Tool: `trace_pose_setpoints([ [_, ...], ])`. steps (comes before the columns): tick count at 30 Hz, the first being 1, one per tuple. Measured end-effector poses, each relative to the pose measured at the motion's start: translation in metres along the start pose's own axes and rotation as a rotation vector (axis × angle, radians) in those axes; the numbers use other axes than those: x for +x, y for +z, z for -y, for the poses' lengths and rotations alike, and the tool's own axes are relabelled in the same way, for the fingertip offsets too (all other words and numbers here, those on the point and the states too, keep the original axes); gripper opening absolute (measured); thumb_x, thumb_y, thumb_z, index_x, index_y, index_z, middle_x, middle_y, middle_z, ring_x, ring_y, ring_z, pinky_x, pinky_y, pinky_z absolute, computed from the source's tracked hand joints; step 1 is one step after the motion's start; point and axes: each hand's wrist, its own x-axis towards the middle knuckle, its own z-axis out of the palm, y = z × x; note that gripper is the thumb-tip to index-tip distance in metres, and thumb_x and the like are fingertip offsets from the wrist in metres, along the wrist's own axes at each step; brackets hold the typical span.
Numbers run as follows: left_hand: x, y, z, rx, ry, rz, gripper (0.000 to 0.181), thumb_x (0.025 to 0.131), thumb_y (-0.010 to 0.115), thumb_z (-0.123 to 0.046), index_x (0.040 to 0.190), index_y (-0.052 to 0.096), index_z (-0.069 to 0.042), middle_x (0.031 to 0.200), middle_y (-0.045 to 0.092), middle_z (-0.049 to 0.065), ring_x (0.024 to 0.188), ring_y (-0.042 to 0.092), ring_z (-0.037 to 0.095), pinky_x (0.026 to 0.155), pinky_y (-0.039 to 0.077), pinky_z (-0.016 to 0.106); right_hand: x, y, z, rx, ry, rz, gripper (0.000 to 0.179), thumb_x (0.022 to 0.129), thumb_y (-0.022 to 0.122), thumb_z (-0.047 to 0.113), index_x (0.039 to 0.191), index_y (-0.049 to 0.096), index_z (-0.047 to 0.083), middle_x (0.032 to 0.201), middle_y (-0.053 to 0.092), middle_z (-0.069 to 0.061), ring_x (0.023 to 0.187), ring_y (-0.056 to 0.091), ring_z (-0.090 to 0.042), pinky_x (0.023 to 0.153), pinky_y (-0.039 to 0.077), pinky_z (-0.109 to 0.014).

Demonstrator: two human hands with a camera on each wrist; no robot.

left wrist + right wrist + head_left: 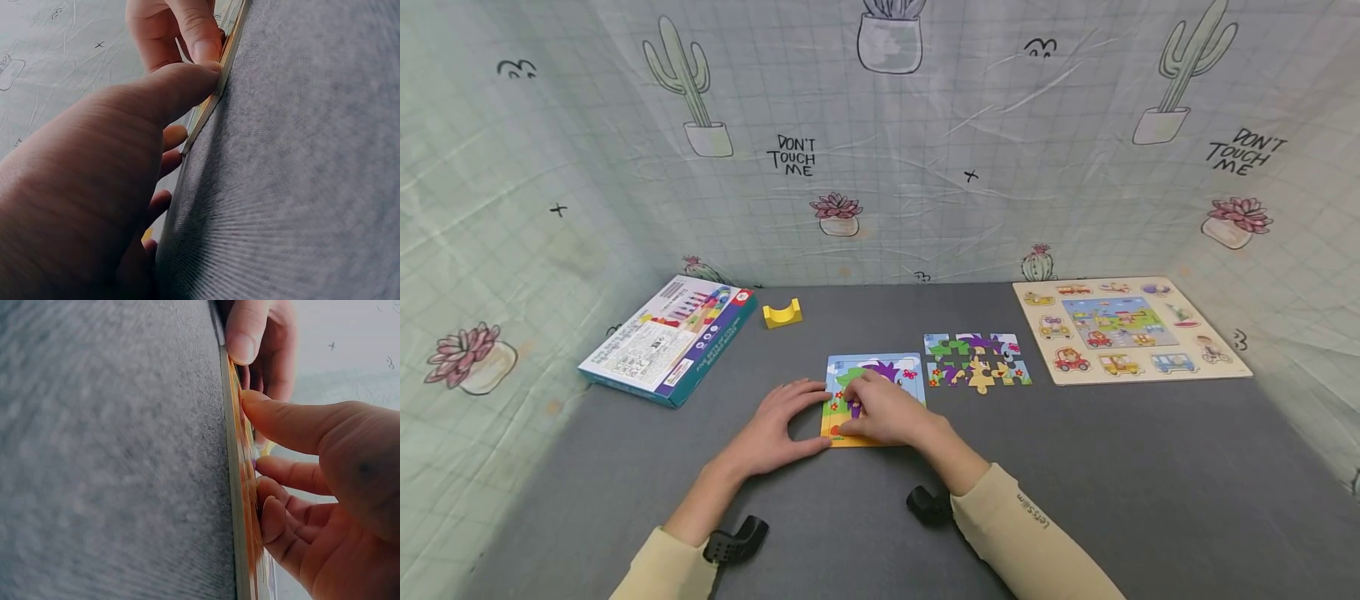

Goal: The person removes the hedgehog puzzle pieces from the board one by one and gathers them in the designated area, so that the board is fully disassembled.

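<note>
A small puzzle board (pixel 874 362) with a blue top and orange bottom edge lies flat on the grey table. Along its left side rests my left hand (pixel 775 429), thumb at the near corner and fingers spread toward the far corner. Over the board's middle is my right hand (pixel 883 410), its thumb and index fingertips touching the picture surface, apart from each other. In the right wrist view, the other fingers (pixel 275 519) are bent close to the board. This hand covers much of the picture. Loose jigsaw pieces (pixel 979 372) lie just right of the board.
At the back right lies a wooden vehicle puzzle board (pixel 1120 364). A blue and white box (pixel 662 337) sits at the back left, beside a yellow curved block (pixel 783 314). A printed cloth (pixel 925 183) hangs behind the grey table (pixel 1112 492).
</note>
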Motion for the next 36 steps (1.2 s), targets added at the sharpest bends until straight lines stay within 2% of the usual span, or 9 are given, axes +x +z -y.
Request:
trace_pose_setpoints([
  [10,0.0008,-0.0007,-0.0007,0.004,0.008,0.007,0.064,0.085,0.08,-0.039,0.14,0.061,-0.013,0.148,0.051,0.009,0.142,0.036,0.034,0.115,0.018,0.064,-0.0002,0.0017,0.0025,-0.016,0.026,0.001,0.048,0.087,0.081,0.039,0.119,0.063,0.008,0.11,0.054,-0.002,0.089,0.053,-0.015,0.083,0.051,-0.032],
  [18,0.0004,-0.0014,-0.0007,0.002,-0.017,0.024,0.066,0.084,0.081,-0.039,0.141,0.06,-0.013,0.149,0.049,0.008,0.144,0.033,0.033,0.116,0.016,0.063,-0.0017,0.0,0.0046,0.038,0.012,-0.018,0.042,0.089,0.08,0.03,0.118,0.059,0.008,0.103,0.055,0.001,0.084,0.054,-0.013,0.077,0.05,-0.027],
  [28,0.0006,-0.0004,-0.0012,-0.009,-0.01,0.016,0.065,0.084,0.081,-0.039,0.14,0.061,-0.014,0.149,0.05,0.008,0.144,0.033,0.034,0.117,0.016,0.062,-0.004,-0.0042,0.0045,0.133,-0.055,-0.067,0.023,0.095,0.072,0.014,0.114,0.061,0.008,0.089,0.059,0.005,0.078,0.056,-0.011,0.074,0.05,-0.025],
  [36,0.0004,0.0009,0.0003,-0.013,-0.003,-0.003,0.063,0.084,0.082,-0.039,0.139,0.062,-0.015,0.147,0.052,0.009,0.144,0.034,0.036,0.115,0.016,0.064,-0.0046,-0.003,0.0042,0.188,-0.13,-0.112,0.014,0.097,0.068,0.009,0.109,0.061,0.008,0.087,0.061,0.005,0.076,0.057,-0.01,0.073,0.05,-0.024],
])
